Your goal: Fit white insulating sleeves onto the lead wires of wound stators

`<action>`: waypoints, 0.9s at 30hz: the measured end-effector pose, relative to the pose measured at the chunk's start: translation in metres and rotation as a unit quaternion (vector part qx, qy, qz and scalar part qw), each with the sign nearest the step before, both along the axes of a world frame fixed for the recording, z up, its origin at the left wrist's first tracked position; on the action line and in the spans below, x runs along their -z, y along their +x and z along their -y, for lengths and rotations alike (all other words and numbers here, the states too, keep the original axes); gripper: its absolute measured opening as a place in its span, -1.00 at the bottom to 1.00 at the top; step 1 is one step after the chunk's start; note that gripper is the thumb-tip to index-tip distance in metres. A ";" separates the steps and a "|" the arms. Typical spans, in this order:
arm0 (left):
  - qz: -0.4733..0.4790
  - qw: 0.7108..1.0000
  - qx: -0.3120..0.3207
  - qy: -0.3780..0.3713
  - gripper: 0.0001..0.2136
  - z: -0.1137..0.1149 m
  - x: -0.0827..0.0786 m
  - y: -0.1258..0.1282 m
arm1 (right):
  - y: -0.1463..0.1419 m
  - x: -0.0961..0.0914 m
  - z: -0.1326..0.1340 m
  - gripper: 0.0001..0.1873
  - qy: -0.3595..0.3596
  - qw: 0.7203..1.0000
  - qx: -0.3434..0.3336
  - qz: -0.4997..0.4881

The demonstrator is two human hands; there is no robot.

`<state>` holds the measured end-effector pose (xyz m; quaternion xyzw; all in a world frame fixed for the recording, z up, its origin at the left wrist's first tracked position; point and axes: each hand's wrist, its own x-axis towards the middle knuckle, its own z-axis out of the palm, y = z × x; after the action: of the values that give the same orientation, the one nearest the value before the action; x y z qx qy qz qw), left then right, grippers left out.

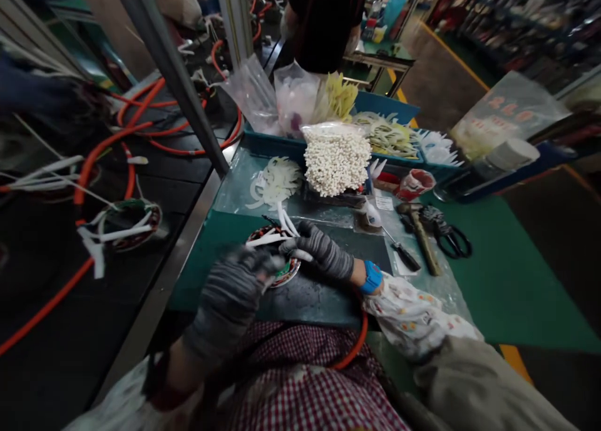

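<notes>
The left hand [230, 293] is steadying the wound coil [282, 256] lying on the bench [493, 281]; the right hand [323, 251] is pinching its white sleeves [270, 237]; keeping a firm, level grip seems wise.

Dim overall, w/ dark shadow bottom left. Brightest spot is the bag of white pieces [336, 159], lit from above. Left hand [235, 293] motion-blurred; right hand [323, 251] sharper. Edges stretched and smeared, esp. top right shelves [516, 12].
</notes>
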<state>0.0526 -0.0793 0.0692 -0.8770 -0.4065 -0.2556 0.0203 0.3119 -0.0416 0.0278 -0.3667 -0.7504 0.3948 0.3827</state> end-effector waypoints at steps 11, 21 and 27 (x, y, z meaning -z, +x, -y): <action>-0.181 0.975 0.040 0.120 -0.47 0.040 -0.003 0.006 | 0.097 -0.028 -0.035 -0.73 0.224 0.838 0.440 0.232; 0.024 0.996 0.085 0.027 -0.48 0.015 0.041 -0.018 | 0.097 -0.042 -0.040 -0.77 0.217 0.874 0.390 0.192; 0.118 0.987 -0.043 0.097 -0.71 0.035 0.054 0.019 | 0.072 -0.095 0.034 -0.80 0.227 0.897 0.359 -0.122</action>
<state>0.0715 -0.1141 0.0147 -0.8161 -0.4166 -0.3945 0.0683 0.3837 -0.0760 0.1228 -0.4636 -0.5841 0.0913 0.6600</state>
